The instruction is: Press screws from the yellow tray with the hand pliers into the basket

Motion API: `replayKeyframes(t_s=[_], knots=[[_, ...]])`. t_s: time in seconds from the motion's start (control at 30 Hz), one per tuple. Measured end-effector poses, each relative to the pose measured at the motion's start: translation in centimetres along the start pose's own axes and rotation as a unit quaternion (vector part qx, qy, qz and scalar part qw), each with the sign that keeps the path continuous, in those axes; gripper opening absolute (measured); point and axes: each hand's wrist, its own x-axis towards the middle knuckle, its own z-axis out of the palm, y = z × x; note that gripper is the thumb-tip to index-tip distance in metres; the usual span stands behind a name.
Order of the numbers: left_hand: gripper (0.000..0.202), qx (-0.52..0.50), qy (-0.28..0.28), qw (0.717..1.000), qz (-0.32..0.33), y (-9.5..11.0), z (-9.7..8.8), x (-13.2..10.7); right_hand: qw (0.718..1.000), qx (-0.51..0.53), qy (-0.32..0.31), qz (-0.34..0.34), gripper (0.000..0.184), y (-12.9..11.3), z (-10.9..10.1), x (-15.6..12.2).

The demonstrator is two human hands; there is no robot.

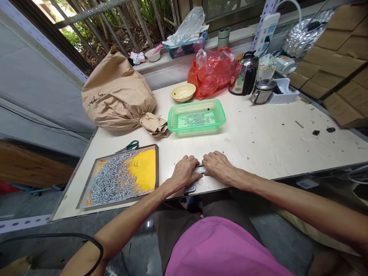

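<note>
On table [273, 142], metal pieces [112, 180] in basket [198, 129], tray [148, 165], left hand [185, 171] and right hand [217, 165] gripping strip [200, 169]

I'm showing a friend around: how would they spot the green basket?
On the pale table, look beyond the left hand. The green basket sits right of the brown paper bag; unlike the solid yellow bowl behind it, its sides are perforated.

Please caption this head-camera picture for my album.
Both bare hands hold a slim grey object beside a rectangular yellow-bottomed tray of small silvery metal pieces.
</note>
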Motion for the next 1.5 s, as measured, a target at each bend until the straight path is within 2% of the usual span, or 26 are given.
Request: replayKeyframes(t_s=[0.13, 0.27, 0.37, 0.43, 0.47, 0.53, 0.67, 0.77, 0.87, 0.93, 0.97, 1.1, 1.2, 1.27, 1.37, 1.43, 1.5], knots=[[0.019, -0.012, -0.009, 1.000, -0.005, -0.1, 0.0, 0.2, 0.999, 0.024, 0.011, -0.020, 0.014, 0.2, 1.1, 0.4], [0.021, -0.013, 0.001, 1.000, -0.002, -0.6, -0.1, 0.5, 0.999, 0.032, 0.032, -0.010, 0.017, 0.6, 1.1, 0.3], [0.036, -0.007, 0.043, 0.999, -0.011, -0.5, 0.4, -0.3, 0.998, 0.035, 0.049, 0.014, 0.034, 1.3, 0.4, 0.1], [0.045, -0.016, 0.084, 0.996, -0.018, 0.0, 1.2, -1.3, 0.998, 0.045, 0.046, 0.009, 0.049, 1.9, 0.0, -0.1], [0.046, -0.023, 0.103, 0.994, -0.017, 0.4, 1.7, -1.9, 0.998, 0.049, 0.041, 0.002, 0.051, 2.2, -0.1, -0.1], [0.045, -0.039, 0.129, 0.991, -0.002, 1.5, 3.0, -2.9, 0.998, 0.055, 0.036, -0.001, 0.043, 2.7, -0.1, 0.1], [0.045, -0.074, 0.126, 0.988, 0.040, 3.8, 5.0, -4.1, 0.997, 0.044, 0.055, 0.019, 0.021, 3.3, 0.9, 1.1], [0.042, -0.108, 0.125, 0.986, 0.037, 4.8, 5.5, -4.1, 0.997, 0.008, 0.073, 0.026, 0.016, 3.9, 1.2, 2.4], [0.041, -0.134, 0.130, 0.982, 0.037, 5.2, 5.2, -4.0, 0.995, -0.016, 0.080, 0.060, 0.017, 4.1, 0.5, 3.7], [0.042, -0.142, 0.137, 0.980, 0.039, 5.2, 5.1, -3.8, 0.995, -0.020, 0.070, 0.064, 0.018, 3.0, -0.6, 4.4], [0.042, -0.145, 0.141, 0.979, 0.042, 5.2, 5.1, -3.8, 0.997, -0.015, 0.065, 0.041, 0.018, 2.1, -1.1, 4.6], [0.042, -0.165, 0.145, 0.974, 0.046, 5.0, 6.2, -3.8, 0.988, 0.024, 0.032, -0.151, 0.014, -3.0, -1.8, 5.4], [0.046, -0.165, 0.141, 0.976, 0.034, 5.2, 7.3, -4.0, 0.973, 0.006, 0.012, -0.229, 0.008, -6.1, -0.7, 6.0], [0.053, -0.154, 0.141, 0.978, 0.031, 5.4, 7.9, -4.2, 0.970, -0.005, 0.021, -0.244, 0.003, -7.4, 0.2, 6.5], [0.057, -0.141, 0.146, 0.979, 0.031, 5.7, 8.1, -4.4, 0.967, -0.005, 0.049, -0.248, 0.006, -8.4, 0.8, 7.1], [0.050, -0.149, 0.149, 0.977, 0.044, 5.6, 7.6, -4.6, 0.969, 0.011, 0.074, -0.234, 0.006, -8.0, 0.3, 7.4], [0.040, -0.159, 0.166, 0.972, 0.056, 4.8, 6.4, -5.2, 0.971, 0.044, 0.128, -0.195, 0.011, -6.5, -0.9, 7.7]])
